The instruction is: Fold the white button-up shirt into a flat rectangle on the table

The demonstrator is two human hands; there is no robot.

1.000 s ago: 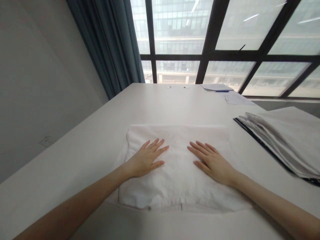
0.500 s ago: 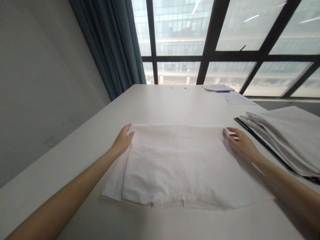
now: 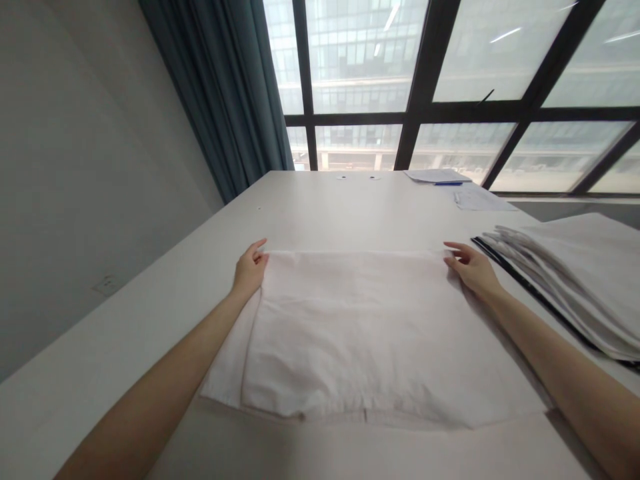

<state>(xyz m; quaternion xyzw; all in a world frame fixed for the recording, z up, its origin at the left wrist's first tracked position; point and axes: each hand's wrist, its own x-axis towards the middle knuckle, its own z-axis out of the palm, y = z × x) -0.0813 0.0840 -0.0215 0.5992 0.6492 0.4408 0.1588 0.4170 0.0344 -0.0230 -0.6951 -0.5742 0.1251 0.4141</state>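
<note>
A folded white cloth (image 3: 350, 333) lies flat in front of me, its far edge straight and its near edge slightly gathered, with a small dark mark at the middle. At the left, a lower layer sticks out past the upper one. My left hand (image 3: 250, 270) pinches the far left corner between thumb and fingers. At the far right corner, my right hand (image 3: 473, 267) grips the edge with its thumb and bent fingers, index finger extended. The corners themselves are partly hidden by the fingers.
The cloth rests on a white table (image 3: 320, 213). To the right, a stack of white fabric (image 3: 585, 280) sits on a black-edged base. Papers (image 3: 435, 175) and a blue pen (image 3: 449, 183) lie at the far right, near the window. A blue curtain (image 3: 225, 100) hangs at the back left.
My right hand has closed its fingers onto the far right corner and shifted slightly up. My left hand's index finger has lifted a little. The cloth lies almost as before.
</note>
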